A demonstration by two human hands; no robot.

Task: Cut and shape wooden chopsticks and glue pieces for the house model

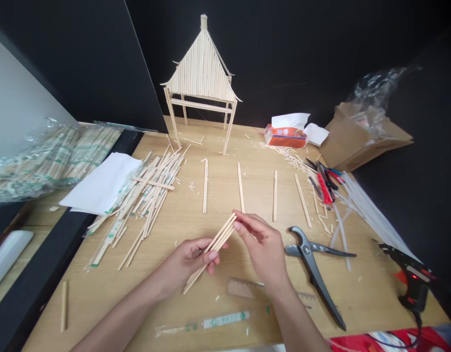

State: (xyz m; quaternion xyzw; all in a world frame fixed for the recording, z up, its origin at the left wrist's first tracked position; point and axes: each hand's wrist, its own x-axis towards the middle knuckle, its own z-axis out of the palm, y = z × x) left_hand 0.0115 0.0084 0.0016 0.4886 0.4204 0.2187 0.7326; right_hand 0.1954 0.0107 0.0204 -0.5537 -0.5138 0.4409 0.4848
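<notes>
A small bundle of wooden chopsticks [215, 240] slants up to the right between my hands. My left hand [198, 256] is closed round its lower part, thumb on top. At the upper ends, my right hand [262, 239] pinches the tips between thumb and fingers. Beyond my hands, several short lengths of chopstick stand in a spaced row, among them one piece [240, 188] straight ahead. A ruler [243, 287] lies partly hidden under my right forearm. Right of that hand rest large black-handled pliers [313, 264], jaws apart.
A stick-built house model [201, 73] stands at the back. Loose chopsticks [152, 190] are heaped left, beside white paper [104, 183] and bagged chopsticks [53, 156]. To the right are a glue gun [412, 276], glue sticks [368, 210], a tissue pack [287, 134] and a cardboard box [353, 139].
</notes>
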